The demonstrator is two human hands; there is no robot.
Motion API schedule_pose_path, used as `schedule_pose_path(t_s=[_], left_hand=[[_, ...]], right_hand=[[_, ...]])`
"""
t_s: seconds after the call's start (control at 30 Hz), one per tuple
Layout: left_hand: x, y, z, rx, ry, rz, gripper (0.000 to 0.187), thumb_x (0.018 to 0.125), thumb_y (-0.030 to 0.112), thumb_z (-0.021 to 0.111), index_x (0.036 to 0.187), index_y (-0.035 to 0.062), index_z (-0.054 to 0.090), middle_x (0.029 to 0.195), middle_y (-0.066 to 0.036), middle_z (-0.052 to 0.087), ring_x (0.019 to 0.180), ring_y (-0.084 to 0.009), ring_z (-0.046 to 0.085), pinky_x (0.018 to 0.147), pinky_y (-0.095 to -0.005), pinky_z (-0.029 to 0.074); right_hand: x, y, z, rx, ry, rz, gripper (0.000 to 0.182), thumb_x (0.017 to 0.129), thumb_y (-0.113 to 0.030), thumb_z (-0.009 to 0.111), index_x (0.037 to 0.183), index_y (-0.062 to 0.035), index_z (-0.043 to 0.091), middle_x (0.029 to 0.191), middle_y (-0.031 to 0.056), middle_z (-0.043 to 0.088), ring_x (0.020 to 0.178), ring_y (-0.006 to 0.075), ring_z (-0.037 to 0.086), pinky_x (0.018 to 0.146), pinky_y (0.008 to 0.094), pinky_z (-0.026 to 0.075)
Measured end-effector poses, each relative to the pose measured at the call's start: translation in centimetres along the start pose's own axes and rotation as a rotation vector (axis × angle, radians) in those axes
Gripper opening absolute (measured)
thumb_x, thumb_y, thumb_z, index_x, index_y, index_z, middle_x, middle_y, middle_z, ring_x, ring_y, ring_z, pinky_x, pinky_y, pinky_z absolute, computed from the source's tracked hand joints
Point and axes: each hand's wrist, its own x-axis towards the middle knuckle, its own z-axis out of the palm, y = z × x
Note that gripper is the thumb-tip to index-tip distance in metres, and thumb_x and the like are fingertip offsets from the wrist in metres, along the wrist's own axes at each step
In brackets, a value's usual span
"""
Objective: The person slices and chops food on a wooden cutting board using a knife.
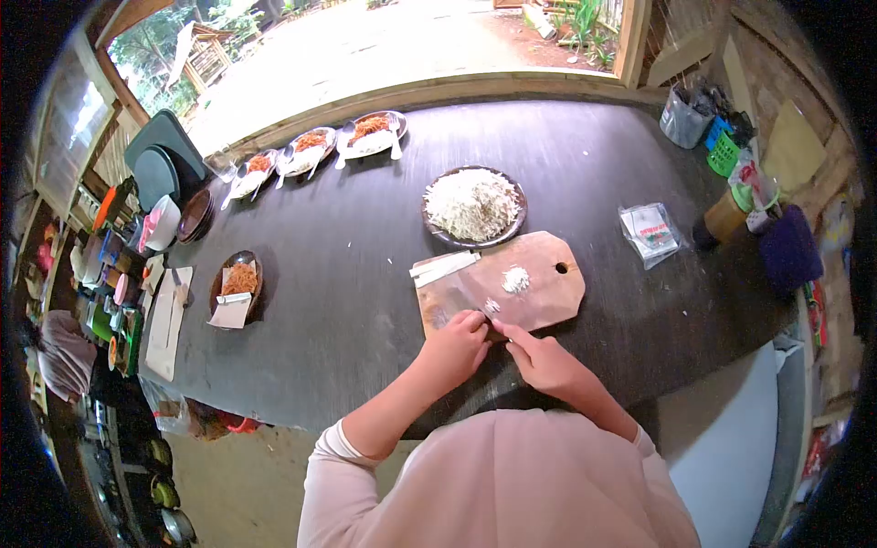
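Note:
A wooden cutting board [546,301] lies at the table's near side. My left hand [457,347] rests at its front edge with the fingers curled down; what they press on is hidden. My right hand [546,363] is closed, index finger stretched forward, around what looks like a knife [487,317], whose thin blade shows beside the left fingertips. On the board are a small heap of white chopped bits [515,279], a few more bits [492,305] near the blade and pale white strips [445,268] at the back left corner. Behind it stands a bowl of white shreds [471,205].
Three plates of food [370,137] with cutlery line the window side. To the left are a small dish of orange shreds [239,279] and a pale board [170,320]. A plastic packet [650,233] lies right. Another person [68,352] is at far left.

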Motion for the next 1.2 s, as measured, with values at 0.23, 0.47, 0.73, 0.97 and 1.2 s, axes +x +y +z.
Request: schedule_pose_path(t_s=[0.23,0.47,0.73,0.97,1.2], left_hand=[[0.0,0.4,-0.1,-0.041,-0.037,-0.023,0.024,0.089,0.018,0.061,0.102,-0.0017,0.062,0.110,-0.014,0.057,0.111,-0.0324,0.054,0.095,-0.0395,0.047],[-0.1,-0.1,0.1,-0.057,-0.088,-0.037,0.025,0.089,0.017,0.061,0.105,-0.0014,0.061,0.114,-0.015,0.057,0.114,-0.0334,0.053,0.096,-0.0404,0.047],[0.0,0.3,-0.6,-0.018,-0.090,-0.030,0.027,0.088,0.018,0.061,0.107,-0.0017,0.061,0.114,-0.015,0.057,0.115,-0.0324,0.053,0.097,-0.0395,0.047],[-0.1,0.2,0.0,-0.018,-0.036,-0.005,0.026,0.089,0.020,0.062,0.104,-0.0011,0.063,0.114,-0.014,0.057,0.115,-0.0317,0.052,0.098,-0.0382,0.046],[0.0,0.4,-0.4,0.028,-0.110,-0.029,0.024,0.088,0.018,0.062,0.102,-0.0010,0.063,0.112,-0.014,0.057,0.114,-0.0310,0.053,0.097,-0.0382,0.047]], right_hand=[[0.2,0.0,0.2,-0.035,-0.009,0.039,0.041,0.098,-0.017,0.048,0.139,-0.0140,0.046,0.086,0.0274,0.064,0.075,0.0446,0.063,0.066,0.0527,0.051],[-0.4,0.8,0.1,0.001,0.010,-0.069,0.040,0.098,-0.017,0.048,0.138,-0.0145,0.047,0.084,0.0270,0.064,0.074,0.0445,0.064,0.064,0.0535,0.050],[-0.5,-0.7,-0.9,0.024,-0.033,0.046,0.039,0.098,-0.014,0.049,0.136,-0.0090,0.049,0.099,0.0263,0.064,0.089,0.0430,0.063,0.074,0.0470,0.051],[0.3,0.2,0.2,-0.079,-0.027,0.029,0.041,0.098,-0.019,0.048,0.139,-0.0156,0.046,0.088,0.0274,0.064,0.080,0.0439,0.064,0.069,0.0513,0.052],[0.0,1.0,0.0,-0.033,-0.020,-0.036,0.041,0.098,-0.018,0.048,0.139,-0.0149,0.047,0.085,0.0280,0.064,0.076,0.0441,0.064,0.067,0.0520,0.051]])
